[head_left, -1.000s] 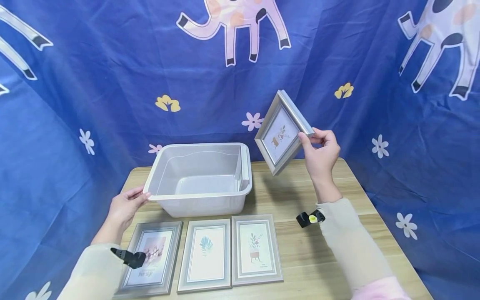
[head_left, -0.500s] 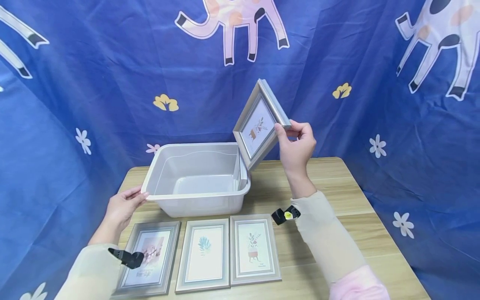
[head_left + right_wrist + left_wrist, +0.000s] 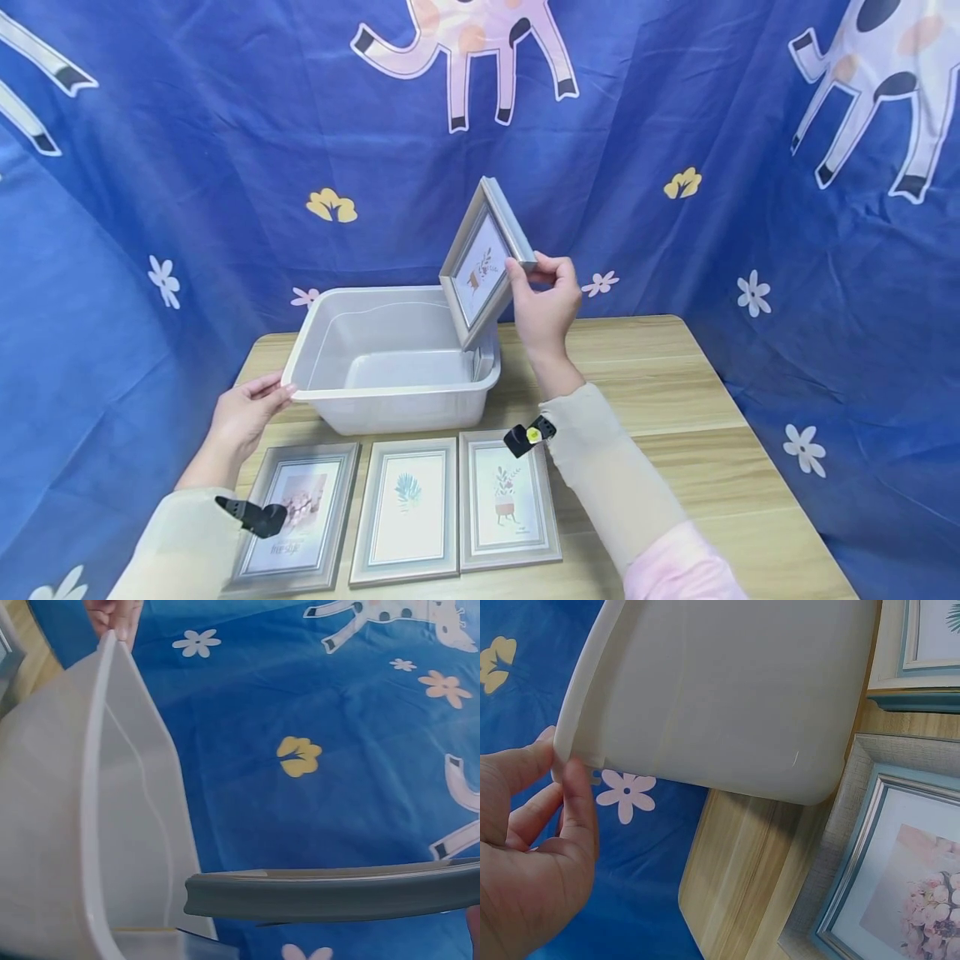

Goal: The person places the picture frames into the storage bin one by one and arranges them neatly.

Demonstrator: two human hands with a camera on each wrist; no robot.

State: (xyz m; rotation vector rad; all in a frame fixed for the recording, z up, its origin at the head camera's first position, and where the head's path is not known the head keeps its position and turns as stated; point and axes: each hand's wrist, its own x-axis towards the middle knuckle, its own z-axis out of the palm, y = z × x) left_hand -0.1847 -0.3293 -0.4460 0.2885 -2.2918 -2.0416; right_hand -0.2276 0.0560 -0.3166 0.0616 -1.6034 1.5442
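Note:
A silver-grey picture frame [image 3: 480, 267] with a plant-pot print is held tilted over the right end of a pale grey plastic tub [image 3: 405, 412]. My right hand [image 3: 546, 304] pinches the frame's right corner, thumb on the front. In the right wrist view the picture frame [image 3: 330, 895] shows edge-on beside the tub's wall [image 3: 52, 802]. My left hand [image 3: 246, 417] pinches the tub's left front rim, as the left wrist view of the hand [image 3: 540, 840] also shows. Inside the tub, against its right wall, stands another frame-like piece [image 3: 483, 360], mostly hidden.
Before the tub, three picture frames lie face up on the wooden table [image 3: 630, 517]: a flower photo frame [image 3: 292, 517], a blue-leaf frame [image 3: 407, 512] and a potted-plant frame [image 3: 510, 500]. A blue patterned curtain [image 3: 637, 125] surrounds the table behind and at the sides.
My right hand has carried the picture frame leftward, from beside the tub to over its right end, with a slight drop lately. My left hand stays on the rim.

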